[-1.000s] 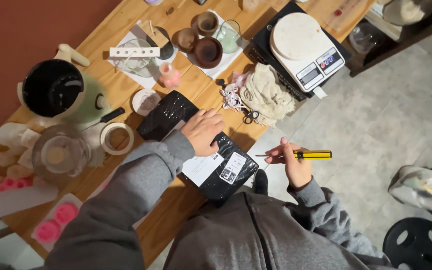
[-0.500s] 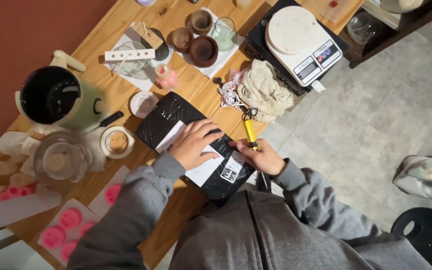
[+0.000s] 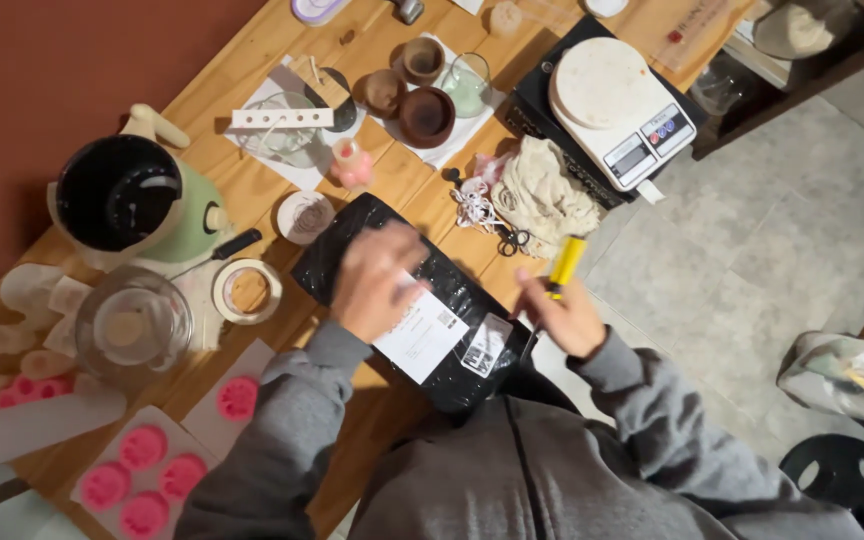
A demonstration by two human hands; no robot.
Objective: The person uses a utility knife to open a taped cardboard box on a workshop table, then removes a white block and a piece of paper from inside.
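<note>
A person in a grey sweatshirt bent over a cluttered wooden worktable [image 3: 392, 185], seen from above. The left hand [image 3: 377, 285] lay flat and spread on a black plastic mailer [image 3: 352, 235] at the middle of the frame, pinning it down rather than gripping it. The right hand [image 3: 564, 318], just right of the parcel and at the table's edge, was closed around a yellow-handled utility knife [image 3: 564, 262], its handle pointing up and away; the blade end was hidden by the hand and by motion blur.

The mailer lay diagonally, from near a small round lid at its upper left toward the person's chest at lower centre, with a white shipping label [image 3: 422, 338] and a smaller sticker on its near end. As far as the picture showed, the bag looked sealed: no cut, flap or contents were visible, so the opening appeared not yet made, with the knife in hand and the parcel steadied.

Around it stood a white kitchen scale [image 3: 617, 105] at upper right, a crumpled cream cloth [image 3: 547, 195] and small scissors [image 3: 510, 240] just beside the parcel, a green melting pot [image 3: 132, 205] at left, a roll of tape [image 3: 247, 290], brown ceramic cups [image 3: 422, 115] at top centre and pink moulded pieces [image 3: 142, 450] at lower left.
</note>
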